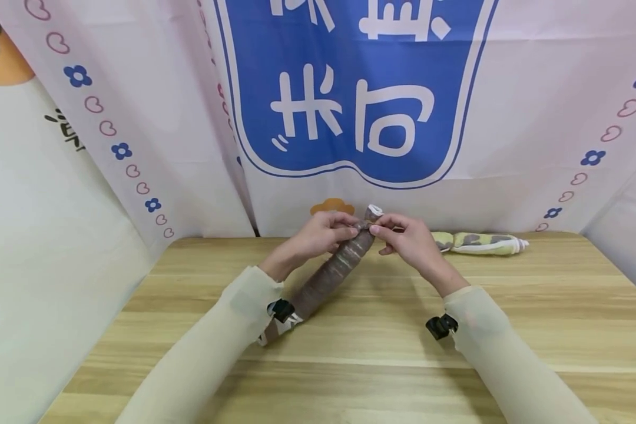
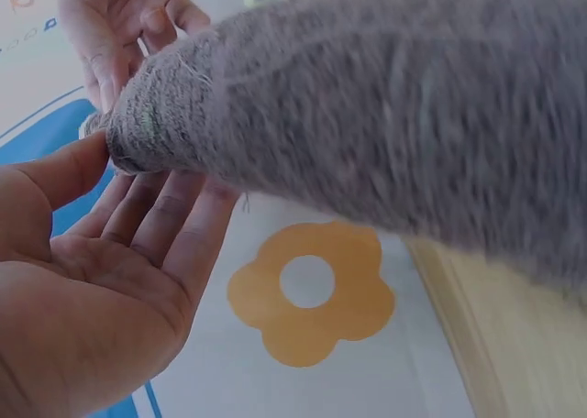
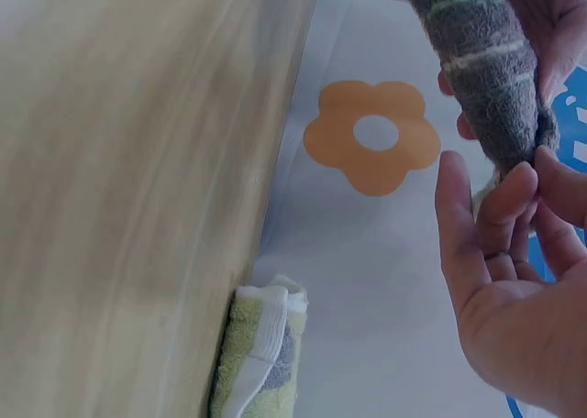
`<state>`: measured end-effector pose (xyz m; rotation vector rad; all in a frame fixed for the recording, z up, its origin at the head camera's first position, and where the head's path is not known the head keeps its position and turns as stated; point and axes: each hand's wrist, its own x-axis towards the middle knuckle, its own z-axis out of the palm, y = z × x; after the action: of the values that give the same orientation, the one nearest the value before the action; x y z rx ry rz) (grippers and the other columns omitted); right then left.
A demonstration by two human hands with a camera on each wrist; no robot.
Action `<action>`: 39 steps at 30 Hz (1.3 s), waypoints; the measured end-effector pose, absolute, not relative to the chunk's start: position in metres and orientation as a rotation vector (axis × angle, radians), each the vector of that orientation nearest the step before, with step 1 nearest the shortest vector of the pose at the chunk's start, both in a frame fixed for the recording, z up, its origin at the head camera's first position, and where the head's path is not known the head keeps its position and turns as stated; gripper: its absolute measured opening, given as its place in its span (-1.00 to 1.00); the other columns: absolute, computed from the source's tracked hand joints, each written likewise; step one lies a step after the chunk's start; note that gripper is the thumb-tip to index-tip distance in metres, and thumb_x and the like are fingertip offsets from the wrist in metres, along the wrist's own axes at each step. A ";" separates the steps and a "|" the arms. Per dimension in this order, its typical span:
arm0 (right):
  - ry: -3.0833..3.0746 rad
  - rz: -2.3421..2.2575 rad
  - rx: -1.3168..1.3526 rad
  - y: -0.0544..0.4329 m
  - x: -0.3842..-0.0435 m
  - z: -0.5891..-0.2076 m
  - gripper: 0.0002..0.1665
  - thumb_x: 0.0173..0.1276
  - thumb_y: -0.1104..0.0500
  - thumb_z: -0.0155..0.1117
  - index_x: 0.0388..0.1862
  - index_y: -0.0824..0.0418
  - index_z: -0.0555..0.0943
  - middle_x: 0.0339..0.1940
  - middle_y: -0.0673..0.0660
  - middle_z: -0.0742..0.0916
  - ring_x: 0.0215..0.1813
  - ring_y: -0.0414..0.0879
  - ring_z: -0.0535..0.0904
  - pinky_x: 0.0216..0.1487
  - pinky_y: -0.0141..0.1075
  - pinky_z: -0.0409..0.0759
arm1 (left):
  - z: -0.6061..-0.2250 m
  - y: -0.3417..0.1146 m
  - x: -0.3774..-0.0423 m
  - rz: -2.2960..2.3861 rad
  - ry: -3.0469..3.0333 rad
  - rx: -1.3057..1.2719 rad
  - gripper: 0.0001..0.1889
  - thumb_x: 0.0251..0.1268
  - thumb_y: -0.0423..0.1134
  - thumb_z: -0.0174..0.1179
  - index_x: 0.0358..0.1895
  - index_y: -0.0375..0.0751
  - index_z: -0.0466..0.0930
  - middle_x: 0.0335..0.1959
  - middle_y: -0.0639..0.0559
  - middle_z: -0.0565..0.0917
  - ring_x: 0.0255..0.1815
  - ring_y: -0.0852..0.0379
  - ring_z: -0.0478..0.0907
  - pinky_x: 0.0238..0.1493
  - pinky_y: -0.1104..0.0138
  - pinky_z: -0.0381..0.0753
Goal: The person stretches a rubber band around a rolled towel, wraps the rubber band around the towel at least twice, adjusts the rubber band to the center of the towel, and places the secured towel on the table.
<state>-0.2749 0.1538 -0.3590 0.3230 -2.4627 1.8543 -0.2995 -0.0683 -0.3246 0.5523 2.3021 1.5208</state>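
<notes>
A brown-grey rolled towel (image 1: 328,277) with pale stripes slants over the table, its wide end nearer the person's left sleeve. Close to its far tip, the left hand (image 1: 320,234) pinches the narrowed neck between thumb and fingers. From the other side the right hand (image 1: 409,240) pinches the same neck, thumb and fingertips almost meeting the left's. A white-edged tip (image 1: 373,210) sticks out beyond the fingers. In the right wrist view the towel (image 3: 491,70) tapers to a folded, gathered end at the fingertips. The fingers partly hide that neck.
A yellow and grey rolled towel (image 1: 487,244), cinched partway along, lies at the table's back edge, right of the hands. Behind the wooden table (image 1: 371,353) hangs a printed cloth (image 1: 524,135) with a blue sign. Black wrist cameras (image 1: 441,326) sit on both sleeves.
</notes>
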 end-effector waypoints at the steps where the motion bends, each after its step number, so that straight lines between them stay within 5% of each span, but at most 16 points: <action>1: -2.483 1.848 0.317 0.154 -0.277 -0.358 -0.71 0.59 0.09 0.36 0.01 0.33 0.71 0.00 0.21 0.74 -0.26 -0.07 0.74 -0.12 -0.15 0.79 | -0.325 -0.069 -0.300 1.531 2.290 0.539 -0.64 0.63 -0.29 0.19 0.35 -0.32 0.60 0.03 -0.15 0.77 -0.08 -0.01 0.72 -0.11 0.18 0.76; 15: -2.541 1.908 0.410 0.153 -0.294 -0.352 -0.77 0.65 0.17 0.26 0.03 0.35 0.67 -0.13 0.18 0.64 -0.43 -0.13 0.51 -0.11 -0.04 0.80 | -0.337 -0.068 -0.297 1.774 2.164 0.426 -0.63 0.53 -0.36 0.29 0.28 -0.44 0.54 0.08 -0.31 0.74 -0.10 -0.08 0.73 -0.09 0.06 0.80; 26: -2.515 1.991 0.428 0.148 -0.298 -0.347 -0.77 0.69 0.19 0.17 0.02 0.36 0.63 -0.36 0.15 0.59 -0.39 -0.13 0.48 -0.15 -0.14 0.80 | -0.349 -0.059 -0.287 2.031 2.099 0.203 -0.64 0.41 -0.30 0.46 0.18 -0.32 0.66 -0.06 -0.14 0.80 -0.16 0.04 0.75 -0.06 0.09 0.79; 39: -2.522 1.996 0.406 0.148 -0.296 -0.353 -0.78 0.69 0.22 0.17 0.07 0.38 0.62 -0.34 0.11 0.60 -0.35 -0.14 0.52 -0.22 -0.21 0.73 | -0.361 -0.043 -0.281 2.203 2.032 0.069 -0.59 0.27 -0.37 0.55 0.10 -0.31 0.58 -0.13 -0.12 0.74 -0.23 0.05 0.72 -0.09 0.03 0.80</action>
<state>-0.2957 0.1483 -0.3530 0.4064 -2.5219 1.9958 -0.2805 -0.0428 -0.3605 0.0694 2.0320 2.2026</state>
